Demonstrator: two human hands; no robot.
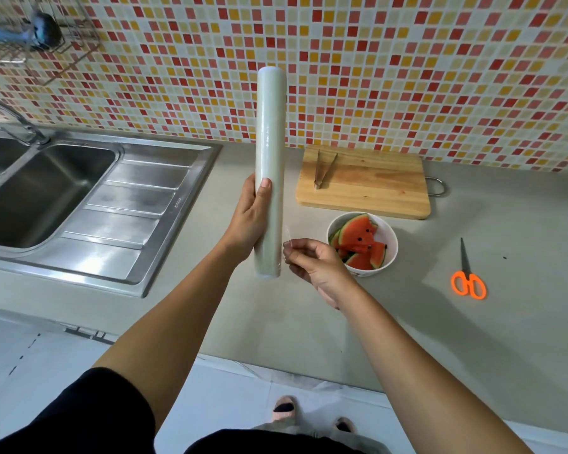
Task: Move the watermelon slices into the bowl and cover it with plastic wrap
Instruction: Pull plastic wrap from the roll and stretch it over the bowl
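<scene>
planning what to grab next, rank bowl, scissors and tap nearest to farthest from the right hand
1. bowl, just beside the right hand
2. scissors, farther right on the counter
3. tap, far left behind the sink

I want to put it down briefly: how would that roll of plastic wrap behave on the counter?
Likely to roll: the plastic wrap roll is a smooth round cylinder and the counter looks flat. Stood on end it would probably tip, being tall and narrow. The left hand holds it upright near its lower end, so it seems fairly light.
</scene>
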